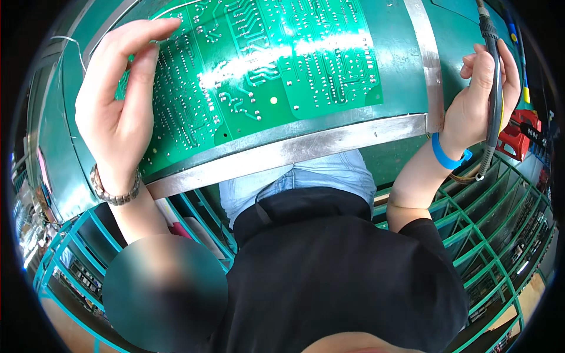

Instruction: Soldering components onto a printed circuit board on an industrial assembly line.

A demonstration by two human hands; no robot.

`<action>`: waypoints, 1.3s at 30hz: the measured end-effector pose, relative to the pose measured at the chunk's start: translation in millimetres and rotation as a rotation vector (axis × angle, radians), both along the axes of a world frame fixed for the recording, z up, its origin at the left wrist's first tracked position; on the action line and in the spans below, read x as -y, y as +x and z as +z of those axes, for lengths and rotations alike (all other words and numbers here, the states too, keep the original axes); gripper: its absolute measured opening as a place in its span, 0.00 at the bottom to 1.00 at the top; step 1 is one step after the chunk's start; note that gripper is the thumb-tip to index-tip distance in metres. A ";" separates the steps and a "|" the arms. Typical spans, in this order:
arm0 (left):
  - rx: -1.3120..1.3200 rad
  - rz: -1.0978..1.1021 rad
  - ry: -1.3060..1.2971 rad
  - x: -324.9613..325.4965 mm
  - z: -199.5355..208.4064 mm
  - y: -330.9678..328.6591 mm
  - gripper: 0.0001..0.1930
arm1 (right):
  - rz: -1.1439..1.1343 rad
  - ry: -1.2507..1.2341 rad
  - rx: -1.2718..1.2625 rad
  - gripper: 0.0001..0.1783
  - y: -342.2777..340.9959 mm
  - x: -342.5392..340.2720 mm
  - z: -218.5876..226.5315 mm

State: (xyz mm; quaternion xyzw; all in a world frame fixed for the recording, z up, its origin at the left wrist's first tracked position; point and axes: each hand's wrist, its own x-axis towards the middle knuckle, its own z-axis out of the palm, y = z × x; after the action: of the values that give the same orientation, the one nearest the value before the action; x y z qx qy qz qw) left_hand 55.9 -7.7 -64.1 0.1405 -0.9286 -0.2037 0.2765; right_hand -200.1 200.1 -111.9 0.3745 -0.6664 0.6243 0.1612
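A green circuit board (247, 126), solder side up with rows of shiny joints, lies on the green work surface in front of me. My left hand (120, 94) is over its left edge, fingers curled, with the index finger reaching over the board. A thin, pale solder wire (176, 8) comes out from behind those fingers; the exact grip on it is hidden. Off the board to the right, my right hand (485, 97) is closed round a soldering iron (493, 88). The iron's front end points away from me, and its cord end hangs by my wrist.
A metal strip (294, 154) edges the near side of the work surface, and another (425, 53) runs along the board's right. Beside my right wrist is a red object (514, 141) with black parts. Green slotted racks (471, 232) stand below at right, others (88, 247) at left.
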 end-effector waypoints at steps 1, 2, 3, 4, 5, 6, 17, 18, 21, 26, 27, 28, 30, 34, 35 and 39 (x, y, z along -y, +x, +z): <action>0.014 -0.023 -0.014 1.5 -1.8 0.2 0.09 | 0.017 -0.012 -0.004 0.16 0.3 0.1 0.8; 0.013 -0.041 -0.031 3.7 -2.2 1.6 0.09 | 0.037 -0.028 -0.007 0.16 2.0 0.0 2.5; 0.014 -0.057 -0.050 5.2 -2.2 2.2 0.09 | 0.045 0.001 0.004 0.16 4.8 -1.9 5.1; 0.092 -0.029 0.000 5.6 -0.8 3.8 0.09 | 0.056 0.029 0.017 0.15 9.4 -5.1 7.4; 0.113 -0.009 -0.032 5.3 1.5 4.8 0.09 | 0.075 0.053 0.028 0.15 15.0 -7.7 10.0; 0.138 0.012 -0.054 4.1 4.0 4.4 0.09 | 0.103 0.082 0.027 0.14 21.2 -10.9 11.2; 0.189 0.266 -0.316 -15.2 21.8 31.0 0.10 | 0.415 0.216 0.079 0.18 61.0 -4.3 0.4; 0.185 0.268 -0.335 -13.3 20.1 37.3 0.10 | 0.418 0.221 0.066 0.18 61.9 -4.2 0.1; 0.187 0.213 -0.276 -8.4 14.2 55.3 0.11 | 0.413 0.239 0.066 0.19 66.0 -3.2 -1.2; 0.133 0.300 -0.212 -15.9 4.5 76.3 0.11 | 0.381 0.269 0.041 0.20 69.0 -1.2 -0.3; 0.113 0.325 -0.207 -17.4 2.6 78.9 0.11 | 0.376 0.266 0.044 0.20 69.4 -1.0 0.0; 0.093 0.349 -0.201 -19.0 0.7 81.5 0.11 | 0.371 0.263 0.048 0.21 69.9 -0.8 0.2; 0.085 0.378 -0.168 -20.0 -3.7 86.2 0.11 | 0.376 0.276 0.025 0.22 70.7 -0.7 0.6; 0.062 0.421 -0.238 -15.8 -12.9 96.9 0.09 | 0.389 0.280 0.014 0.24 71.9 -0.2 1.1; 0.071 0.437 -0.209 -14.5 -15.2 99.8 0.10 | 0.390 0.278 0.021 0.24 72.1 0.0 1.1; 0.061 0.488 -0.151 -10.0 -23.5 109.9 0.11 | 0.384 0.286 0.033 0.25 73.5 -0.5 1.7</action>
State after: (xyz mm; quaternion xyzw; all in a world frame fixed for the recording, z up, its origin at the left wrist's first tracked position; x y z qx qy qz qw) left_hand 165.8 2.3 -87.6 0.3456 -0.8876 -0.0568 0.2990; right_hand -126.7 200.6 -110.2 0.5034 -0.6670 0.5487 -0.0260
